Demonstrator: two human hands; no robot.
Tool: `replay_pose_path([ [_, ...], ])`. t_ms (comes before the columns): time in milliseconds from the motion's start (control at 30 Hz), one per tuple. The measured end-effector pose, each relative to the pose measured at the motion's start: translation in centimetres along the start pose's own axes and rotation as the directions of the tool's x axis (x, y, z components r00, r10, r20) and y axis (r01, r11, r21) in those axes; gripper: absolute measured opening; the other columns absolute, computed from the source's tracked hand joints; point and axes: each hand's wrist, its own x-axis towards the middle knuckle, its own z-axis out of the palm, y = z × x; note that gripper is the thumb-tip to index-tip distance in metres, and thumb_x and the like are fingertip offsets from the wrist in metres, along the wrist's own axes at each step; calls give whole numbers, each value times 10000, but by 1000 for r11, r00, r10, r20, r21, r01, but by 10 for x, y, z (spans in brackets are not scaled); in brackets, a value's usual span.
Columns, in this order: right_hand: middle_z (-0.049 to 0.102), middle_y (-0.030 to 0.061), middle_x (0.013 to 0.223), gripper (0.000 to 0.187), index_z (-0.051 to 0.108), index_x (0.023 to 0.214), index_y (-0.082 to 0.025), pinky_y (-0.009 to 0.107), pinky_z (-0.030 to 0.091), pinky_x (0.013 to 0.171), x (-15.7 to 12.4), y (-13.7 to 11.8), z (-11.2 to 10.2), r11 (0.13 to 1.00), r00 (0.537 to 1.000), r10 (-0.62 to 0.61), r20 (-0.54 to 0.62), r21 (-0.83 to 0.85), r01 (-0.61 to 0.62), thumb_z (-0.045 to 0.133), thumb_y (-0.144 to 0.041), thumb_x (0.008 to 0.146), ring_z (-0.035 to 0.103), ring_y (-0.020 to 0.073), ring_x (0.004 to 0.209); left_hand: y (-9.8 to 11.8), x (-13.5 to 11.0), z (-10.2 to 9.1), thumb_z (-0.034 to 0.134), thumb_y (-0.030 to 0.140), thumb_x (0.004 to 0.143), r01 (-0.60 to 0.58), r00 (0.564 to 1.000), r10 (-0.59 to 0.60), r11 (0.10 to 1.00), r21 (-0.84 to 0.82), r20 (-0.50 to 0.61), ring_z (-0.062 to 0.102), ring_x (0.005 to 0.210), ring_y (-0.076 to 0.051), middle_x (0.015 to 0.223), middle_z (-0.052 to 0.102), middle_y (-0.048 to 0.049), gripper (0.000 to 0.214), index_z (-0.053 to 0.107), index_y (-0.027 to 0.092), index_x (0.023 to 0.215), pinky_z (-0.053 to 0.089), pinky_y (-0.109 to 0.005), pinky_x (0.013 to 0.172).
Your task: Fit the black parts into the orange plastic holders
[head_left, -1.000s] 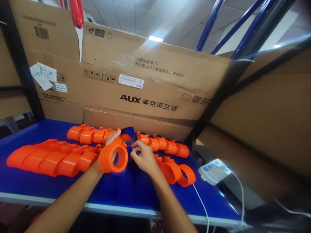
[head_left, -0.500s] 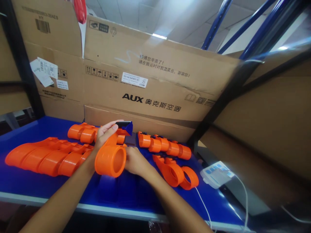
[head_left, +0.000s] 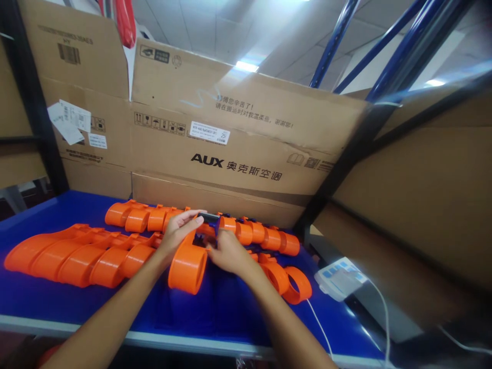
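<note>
1. Front left row of orange parts point(head_left: 79, 261); lying side by side on the blue tabletop point(head_left: 34, 302), rounded ends toward the wearer.
2. Rear left row of orange parts point(head_left: 136, 219); set behind the first, partly covered by the left hand.
3. Left hand point(head_left: 177, 234); closed, gripping the upper end of one orange part, thumb on top.
4. Held orange part point(head_left: 187, 269); one item, raised between the two hands, ring end low and toward the wearer; a black piece point(head_left: 208, 218) at its far end, dark blue at the edge.
5. Right hand point(head_left: 228, 252); fingers curled in close to the dark end; whether they pinch anything cannot be told, the tips being hidden.
6. Step in hand, by judgement: close two-handed work at that dark end; the next move seems to call for a steady left grip and fine finger placement by the right, the hanging ring kept clear of the wrist.
7. Rear right row of orange parts point(head_left: 253, 233); dark pieces along its top; nearer the wearer, two orange rings point(head_left: 299, 285).
8. White case point(head_left: 340, 278); far right, cable beside it.
</note>
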Motion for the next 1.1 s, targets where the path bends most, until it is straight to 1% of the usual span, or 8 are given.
replay_pose_path([
  [100, 687, 23, 745, 153, 688, 886, -177, 260, 464, 640, 1, 20, -14, 999, 990, 42, -134, -5, -43, 563, -119, 820, 604, 157, 641, -16, 1, 5, 806, 468, 732, 65, 996, -66, 998, -23, -59, 655, 557, -136, 902, 728, -76, 517, 695, 144, 1119, 483, -226, 482],
  [200, 713, 32, 839, 222, 676, 1069, -182, 291, 512, 717, -2, 32, -17, 994, 961, 48, -271, 110, -18, 536, -200, 897, 651, 176, 741, -32, 0, 10, 806, 502, 717, 91, 988, -100, 993, -77, -116, 631, 493, -110, 888, 682, -25, 544, 641, 190, 1131, 465, -222, 456],
  [267, 726, 49, 911, 252, 661, 1140, -185, 318, 532, 773, -6, 35, -12, 987, 948, 15, -317, 156, 37, 549, -261, 928, 673, 194, 820, -40, 0, 12, 801, 511, 719, 111, 985, -123, 989, -100, -123, 611, 470, -90, 899, 659, -3, 536, 619, 211, 1124, 462, -221, 458],
  [367, 728, 73, 1011, 308, 652, 1193, -201, 359, 535, 843, -13, 34, -3, 992, 935, -49, -352, 93, 87, 631, -315, 907, 677, 219, 905, -46, 0, 11, 797, 516, 722, 151, 982, -162, 983, -106, -102, 593, 463, -86, 864, 644, 15, 536, 597, 222, 1122, 453, -220, 457],
  [467, 722, 87, 968, 263, 676, 1115, -197, 372, 534, 811, -16, 32, 5, 997, 913, -76, -401, -35, 67, 666, -313, 879, 665, 234, 869, -49, -2, 8, 796, 499, 734, 200, 979, -202, 978, -65, -14, 584, 473, -94, 786, 626, 30, 525, 588, 220, 1127, 440, -215, 457],
  [567, 715, 88, 919, 188, 672, 1048, -188, 363, 524, 775, -18, 31, 10, 988, 914, -143, -380, -116, 106, 626, -260, 881, 647, 233, 835, -49, -5, 6, 790, 484, 752, 204, 977, -205, 979, 21, 63, 528, 442, -70, 751, 617, 33, 480, 613, 200, 1097, 404, -202, 439],
  [700, 694, 83, 878, 151, 649, 1012, -180, 344, 506, 729, -21, 32, 13, 975, 914, -198, -354, -167, 147, 604, -241, 881, 625, 225, 793, -49, -6, 6, 792, 477, 757, 183, 980, -189, 979, 88, 62, 424, 396, -42, 663, 569, 55, 443, 639, 183, 1050, 316, -184, 394],
  [1100, 673, 86, 881, 166, 646, 1046, -175, 359, 507, 737, -22, 32, 15, 972, 921, -218, -323, -158, 175, 555, -236, 922, 606, 233, 823, -46, -4, 1, 834, 457, 714, 182, 980, -189, 978, 99, 68, 424, 386, -50, 639, 597, 33, 484, 676, 152, 1056, 323, -189, 390],
])
